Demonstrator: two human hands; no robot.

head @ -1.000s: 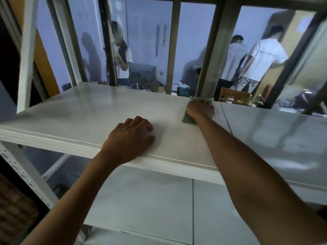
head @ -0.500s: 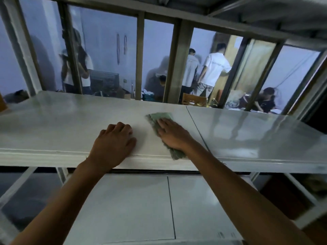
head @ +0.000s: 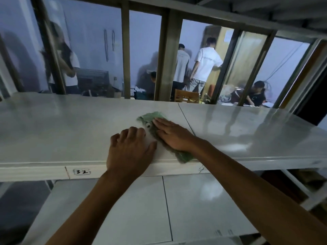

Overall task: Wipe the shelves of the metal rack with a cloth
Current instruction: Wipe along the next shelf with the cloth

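I see the right hand (head: 174,136) lying flat on the green cloth (head: 155,129), its fingers straight and close together, pressing the cloth down on the upper shelf (head: 70,124) of the metal rack. The cloth sticks out beyond the fingertips toward the back of the shelf, and one end of it hangs a little over the front edge, under the wrist. The left hand (head: 130,151) rests on the shelf just beside the cloth, its fingers bent at the knuckles and holding nothing; I think it only supports the body. Just to the right of the right fingers runs the seam (head: 185,119) between two panels. In my judgement the wiping of this upper shelf is in progress. The next move calls for sliding the flat palm sideways with steady pressure, across the seam, so the right panel is also covered; the lower shelf (head: 203,200) waits after that.
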